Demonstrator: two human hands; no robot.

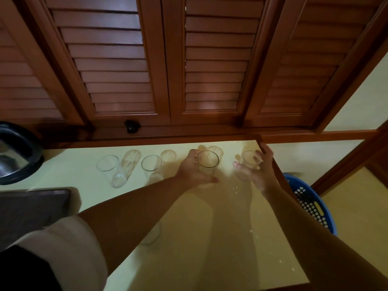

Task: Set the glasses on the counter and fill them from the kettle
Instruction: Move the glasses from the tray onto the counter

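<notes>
four clear, straight-sided glasses stand upright in a row along the far part of the counter [189, 238], open rims up, each throwing a pale shadow toward the far wall. the left glass [111, 171] and the second glass [151, 168] stand free, near each other and not touching. the left hand [194, 171] is wrapped around the third glass [207, 163], fingers behind it and thumb in front at its base. the right hand [257, 171] curls its fingers round the fourth glass [251, 159], which sits close to the counter's right edge. a fifth glass shows faintly under the left forearm, nearer the person; its state is hard to tell.

the counter is a pale yellow-green top with a few small white specks toward the near right. a dark round pot [16, 154] sits at the far left, and a dark flat tray [31, 206] lies nearer on the left. brown louvred cabinet doors [210, 59] hang above. a blue perforated basket [310, 202] sits beyond the right edge, lower down.
</notes>
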